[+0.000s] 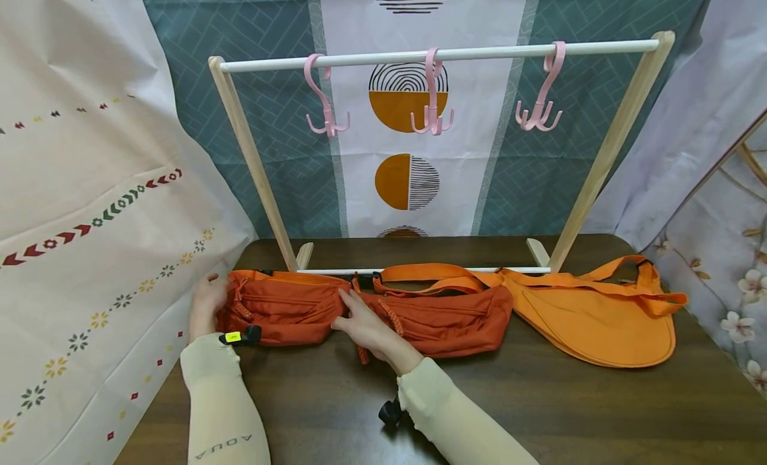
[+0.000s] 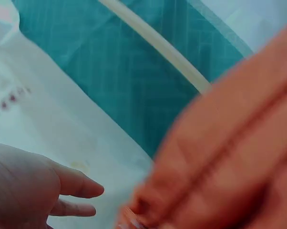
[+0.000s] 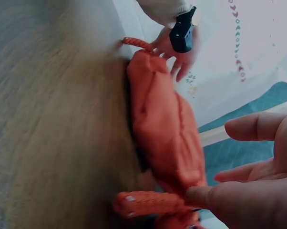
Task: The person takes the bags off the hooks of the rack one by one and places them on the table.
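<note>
Two rust-red waist bags lie side by side on the table. My left hand (image 1: 208,302) is at the outer end of the left waist bag (image 1: 287,308). In the left wrist view its fingers (image 2: 79,183) are extended, beside the fabric. My right hand (image 1: 368,328) reaches over the gap between the bags, fingertips right at the left bag's inner end. Its fingers (image 3: 255,128) are spread in the right wrist view, close to a braided zip pull (image 3: 148,202). The right waist bag (image 1: 449,322) lies just beyond that hand, an orange strap (image 1: 431,273) along its top.
A yellow-orange half-moon bag (image 1: 593,322) with a strap lies at the right. Behind the bags stands a wooden-legged rack with a white rail (image 1: 383,57). Pink hooks hang from it: left (image 1: 325,105), middle (image 1: 432,98) and right (image 1: 545,95). Patterned cloth (image 1: 90,185) borders the table's left side.
</note>
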A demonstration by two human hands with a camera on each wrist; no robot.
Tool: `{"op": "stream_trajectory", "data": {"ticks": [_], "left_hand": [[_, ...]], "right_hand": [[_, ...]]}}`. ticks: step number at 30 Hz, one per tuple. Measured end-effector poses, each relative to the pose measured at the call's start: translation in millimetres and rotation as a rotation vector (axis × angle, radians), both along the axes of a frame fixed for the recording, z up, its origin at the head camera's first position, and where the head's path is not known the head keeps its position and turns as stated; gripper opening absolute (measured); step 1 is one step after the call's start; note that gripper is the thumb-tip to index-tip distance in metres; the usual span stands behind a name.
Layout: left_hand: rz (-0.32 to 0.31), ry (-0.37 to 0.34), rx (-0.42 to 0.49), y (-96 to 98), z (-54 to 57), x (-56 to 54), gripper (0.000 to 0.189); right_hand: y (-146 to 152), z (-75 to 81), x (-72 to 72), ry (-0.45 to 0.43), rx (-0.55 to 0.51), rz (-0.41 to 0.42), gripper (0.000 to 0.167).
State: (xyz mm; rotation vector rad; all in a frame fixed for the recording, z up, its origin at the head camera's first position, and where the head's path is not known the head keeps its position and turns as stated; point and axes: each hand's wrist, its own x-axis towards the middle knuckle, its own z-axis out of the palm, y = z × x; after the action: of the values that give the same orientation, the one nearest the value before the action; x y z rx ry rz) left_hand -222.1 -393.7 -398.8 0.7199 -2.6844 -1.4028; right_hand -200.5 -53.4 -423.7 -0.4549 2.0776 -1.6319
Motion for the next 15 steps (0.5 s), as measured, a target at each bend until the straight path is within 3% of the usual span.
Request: {"op": "stream_trajectory", "data": {"ticks": [4, 8, 15], "left_hand": [[0.001, 0.124, -0.049, 12.0, 20.3, 3.6, 0.058], [-0.015, 0.233, -0.012, 28.1, 37.4, 4.4, 0.055], [0.007, 0.388, 0.057, 53.4, 56.8, 3.9, 0.039]], "right_hand": [[3.0, 14.5, 3.7, 0.039, -0.035, 0.042, 0.073], [9.7, 34.0, 7.5, 0.088, -0.093, 0.094, 0.061], [29.1, 61.1, 9.4, 0.169, -0.168, 0.129, 0.031]]}}
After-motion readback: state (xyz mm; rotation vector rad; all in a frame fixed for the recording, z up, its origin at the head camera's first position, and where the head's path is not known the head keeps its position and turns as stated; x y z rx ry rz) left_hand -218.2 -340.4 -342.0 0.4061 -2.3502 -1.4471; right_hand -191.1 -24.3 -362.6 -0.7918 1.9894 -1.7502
